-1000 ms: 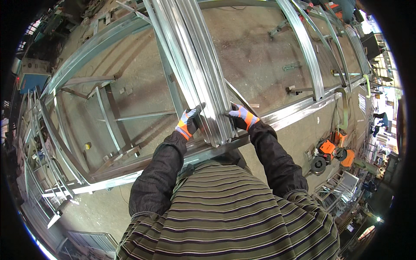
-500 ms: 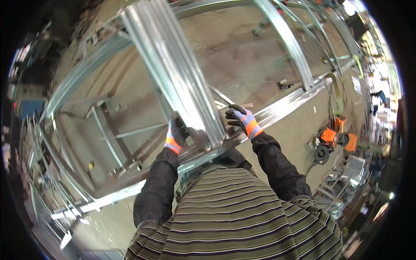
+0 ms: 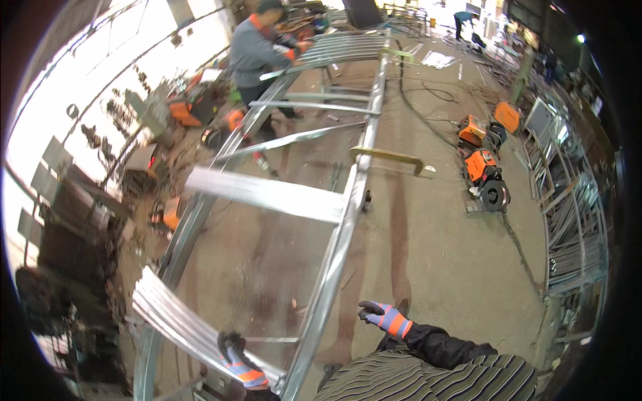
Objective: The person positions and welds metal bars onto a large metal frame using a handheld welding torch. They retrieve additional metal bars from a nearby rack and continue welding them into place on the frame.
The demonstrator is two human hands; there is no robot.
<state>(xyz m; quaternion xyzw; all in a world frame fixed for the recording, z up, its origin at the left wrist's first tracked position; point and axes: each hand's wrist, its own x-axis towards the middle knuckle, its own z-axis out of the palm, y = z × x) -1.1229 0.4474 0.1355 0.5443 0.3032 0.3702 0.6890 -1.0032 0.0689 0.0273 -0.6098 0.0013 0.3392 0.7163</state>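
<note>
One bundle of metal profiles (image 3: pixel 177 317) now btm left, vs upper ctr earlier; L hand (image 3: pixel 238 359) over its near end, can't tell if gripping; R hand (image 3: pixel 383 315) btm ctr, well apart, half-spread. Rack (image 3: pixel 548 267), far right, holds metal pcs (image 3: pixel 575 260).

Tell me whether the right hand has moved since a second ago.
Yes, outward: judged against the frame's near rail, the right hand has come off the metal strips it touched and now shows outside that rail, over the floor.
</note>
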